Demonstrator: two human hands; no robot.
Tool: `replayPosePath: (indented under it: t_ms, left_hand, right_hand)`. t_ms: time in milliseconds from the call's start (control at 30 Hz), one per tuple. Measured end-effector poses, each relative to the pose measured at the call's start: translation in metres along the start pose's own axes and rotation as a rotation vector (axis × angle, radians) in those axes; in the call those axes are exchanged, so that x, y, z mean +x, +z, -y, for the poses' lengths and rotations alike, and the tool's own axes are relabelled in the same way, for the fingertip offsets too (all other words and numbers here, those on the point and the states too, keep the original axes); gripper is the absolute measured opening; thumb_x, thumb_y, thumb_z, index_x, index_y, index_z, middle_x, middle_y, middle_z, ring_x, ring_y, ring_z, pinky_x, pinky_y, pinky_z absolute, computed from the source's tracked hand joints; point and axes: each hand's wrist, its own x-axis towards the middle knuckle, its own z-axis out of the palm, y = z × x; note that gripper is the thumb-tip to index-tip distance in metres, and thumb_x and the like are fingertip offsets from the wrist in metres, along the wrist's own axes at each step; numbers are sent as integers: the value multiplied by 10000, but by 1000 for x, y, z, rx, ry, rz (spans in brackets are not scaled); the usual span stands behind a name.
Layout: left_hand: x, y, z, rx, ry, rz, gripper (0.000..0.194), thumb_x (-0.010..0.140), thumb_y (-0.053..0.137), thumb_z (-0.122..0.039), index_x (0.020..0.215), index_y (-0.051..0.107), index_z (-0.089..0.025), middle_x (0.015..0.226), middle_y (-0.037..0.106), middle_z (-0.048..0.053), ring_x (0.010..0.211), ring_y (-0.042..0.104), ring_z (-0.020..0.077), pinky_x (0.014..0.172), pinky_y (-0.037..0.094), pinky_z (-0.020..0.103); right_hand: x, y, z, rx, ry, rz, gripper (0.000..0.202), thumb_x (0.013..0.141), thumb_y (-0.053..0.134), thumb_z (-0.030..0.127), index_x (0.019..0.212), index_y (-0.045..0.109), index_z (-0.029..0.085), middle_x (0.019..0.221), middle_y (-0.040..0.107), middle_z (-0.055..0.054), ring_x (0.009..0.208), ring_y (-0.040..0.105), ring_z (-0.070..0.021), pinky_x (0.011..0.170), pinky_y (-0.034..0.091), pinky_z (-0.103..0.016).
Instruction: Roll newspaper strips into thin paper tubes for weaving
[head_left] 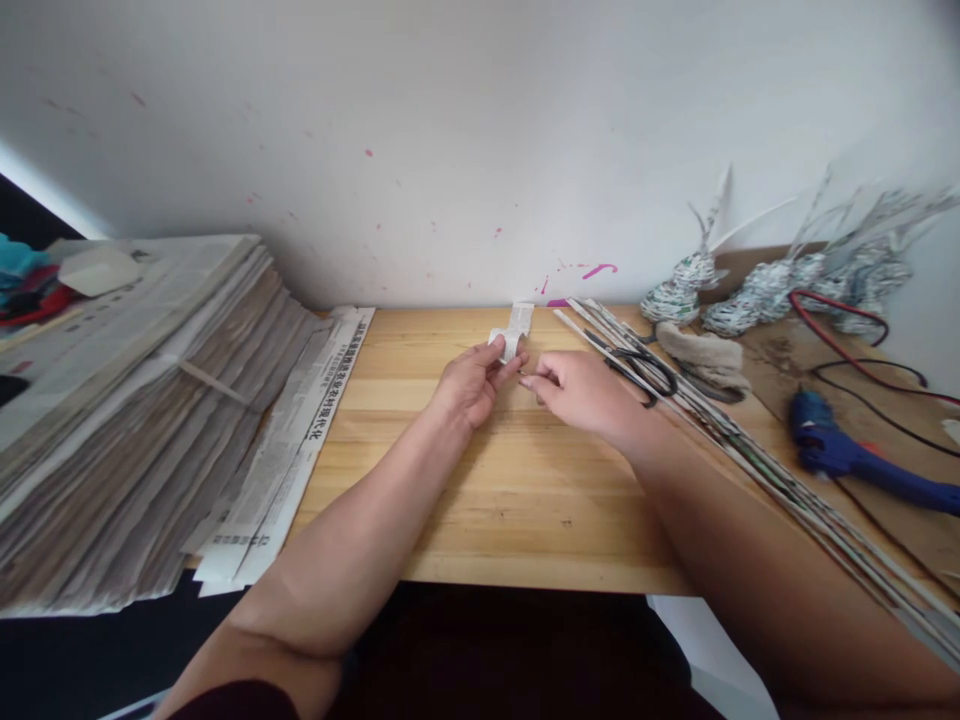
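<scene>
A narrow strip of newspaper (519,319) runs from near the wall into my left hand (474,385), where it bends over the fingers. Thumb and fingers of that hand are closed on the strip. Just to the right, my right hand (570,388) is closed in a pinch, its fingertips close to the left fingertips. Something thin and small seems to be between the two hands, but it is too small to name. Beside my right hand lie black-handled scissors (637,370), partly over long rolled paper sticks (720,430).
At left stands a tall stack of newspapers (187,400), with cut newspaper strips (307,420) alongside. Woven paper figures (686,285) line the back right. A cloth (701,358), a blue glue gun (847,455) and a red-and-black cable (840,345) lie nearer. The wall (450,150) bounds the wooden table (510,500).
</scene>
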Motion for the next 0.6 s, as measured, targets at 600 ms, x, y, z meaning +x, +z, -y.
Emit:
replayPosePath:
  t_ms: [600]
  left_hand:
    - [2,-3,1,-23,-22,10,71,876,601,-94,843,661,-76,769,699,90,731,713,140,718,596,200]
  right_hand:
    - [1,1,-1,121,1,121,299,958,421,249,725,601,195,646,685,-4,562,610,-128,608,397,-262]
